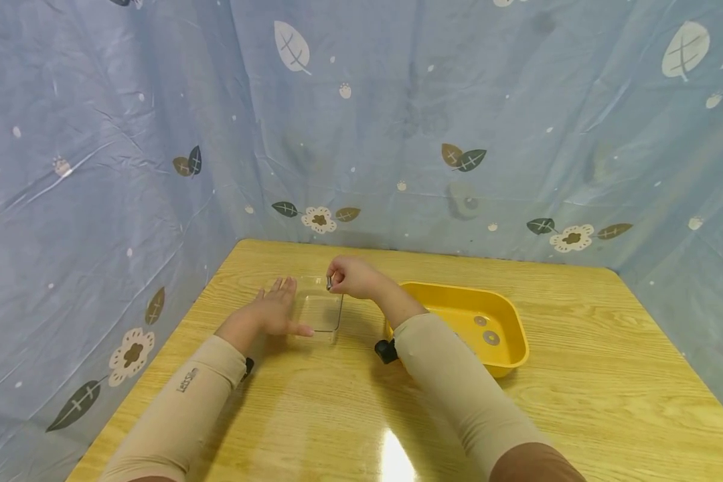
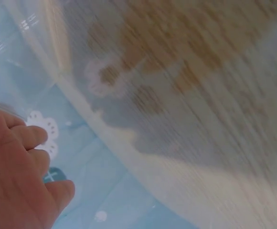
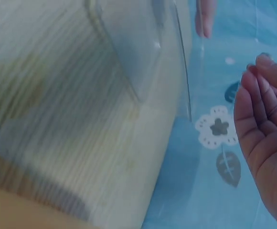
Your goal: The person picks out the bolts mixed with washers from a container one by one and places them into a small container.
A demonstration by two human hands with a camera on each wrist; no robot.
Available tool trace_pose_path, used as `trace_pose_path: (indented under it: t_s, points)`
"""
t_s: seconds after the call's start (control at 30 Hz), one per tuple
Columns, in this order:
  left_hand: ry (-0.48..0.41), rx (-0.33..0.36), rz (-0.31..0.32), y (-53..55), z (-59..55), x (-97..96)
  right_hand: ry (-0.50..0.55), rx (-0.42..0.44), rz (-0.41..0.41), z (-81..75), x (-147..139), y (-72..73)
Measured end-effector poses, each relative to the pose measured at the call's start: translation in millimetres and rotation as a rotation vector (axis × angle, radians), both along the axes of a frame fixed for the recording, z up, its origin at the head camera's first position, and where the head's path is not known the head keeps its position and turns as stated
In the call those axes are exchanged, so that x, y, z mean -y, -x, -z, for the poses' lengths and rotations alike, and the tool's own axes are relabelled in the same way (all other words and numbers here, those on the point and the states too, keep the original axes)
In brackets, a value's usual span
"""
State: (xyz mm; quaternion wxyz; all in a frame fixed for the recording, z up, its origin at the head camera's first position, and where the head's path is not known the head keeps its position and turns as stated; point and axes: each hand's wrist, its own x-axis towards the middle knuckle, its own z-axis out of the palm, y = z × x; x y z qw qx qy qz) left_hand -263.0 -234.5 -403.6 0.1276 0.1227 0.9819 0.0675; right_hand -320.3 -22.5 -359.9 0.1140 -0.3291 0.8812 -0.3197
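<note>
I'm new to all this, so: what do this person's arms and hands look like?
The left hand and right hand wear no gloves. A close-fitting beige fabric sleeve covers the left forearm, printed with dark lettering, "Let's Slim"; a matching beige fabric sleeve covers the right, with brown cloth beyond it. A small black object shows at each wrist.

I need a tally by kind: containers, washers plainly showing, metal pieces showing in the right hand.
Containers: 2 (yellow tray, clear box)
Washers: 2, in the tray; more may be hidden
Metal piece: 1, pinched by the right hand
Total: 5
</note>
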Motion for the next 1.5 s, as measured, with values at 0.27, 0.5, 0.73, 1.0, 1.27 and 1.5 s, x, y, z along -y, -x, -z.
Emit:
trace_pose_path:
  t_s: [0.27, 0.5, 0.73, 1.0, 1.27, 1.5]
  points:
    - [0.002, 0.022, -0.009, 2.4, -1.9, -2.0, -0.034, 0.010, -0.020, 4.7, 11, -6.9]
    - [0.002, 0.018, -0.010, 0.7, -1.1, -1.5, -0.026, 0.065, -0.048, 14.7, 10, -10.8]
    - [-0.009, 0.029, -0.019, -0.3, 0.8, -2.7, -0.029, 0.079, -0.068, 22.3, 12, -16.3]
    - [0.003, 0.027, -0.015, 1.3, 0.5, -2.4, -0.049, 0.040, -0.088, 22.6, 15, -16.5]
    - [-0.004, 0.033, -0.013, 1.8, -0.1, -2.1, -0.042, 0.038, -0.090, 16.7, 9, -14.8]
    - [-0.005, 0.049, -0.017, 2.9, 1.2, -0.8, 0.019, 0.076, -0.068, 2.2, -7, -12.3]
